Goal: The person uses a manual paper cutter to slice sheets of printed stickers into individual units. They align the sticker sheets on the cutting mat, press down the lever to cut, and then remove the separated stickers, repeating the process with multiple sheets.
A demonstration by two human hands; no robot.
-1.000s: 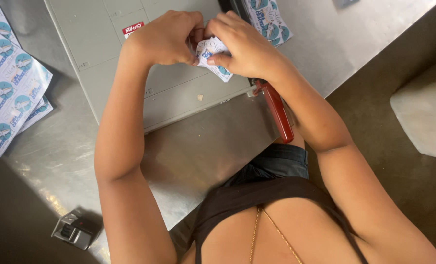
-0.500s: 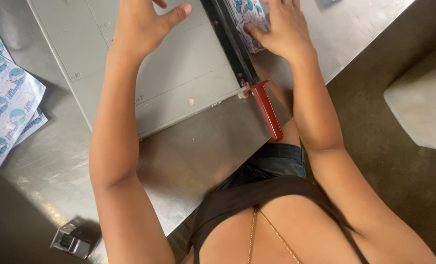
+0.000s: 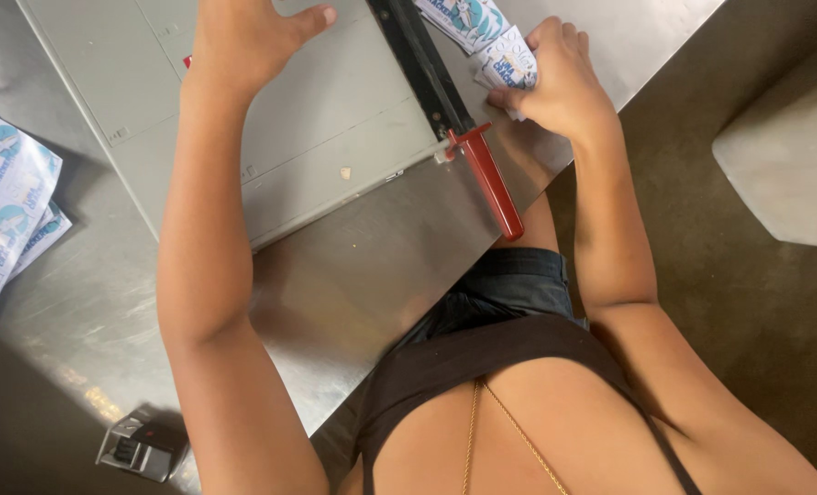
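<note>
Pinched in the right hand (image 3: 555, 82) is a small stack of printed labels (image 3: 509, 64), just right of the paper cutter (image 3: 280, 137) and its red handle (image 3: 491, 183). Left hand (image 3: 243, 41) lies flat and open on the cutter bed. Keeping fingers off the blade edge seems wise. Half a second ago this hand reached farther up.

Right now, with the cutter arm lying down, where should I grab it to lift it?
Take the red handle at its free end, which juts past the grey cutter base toward the body. Come from the right, beside the right hand holding printed slips.
</note>
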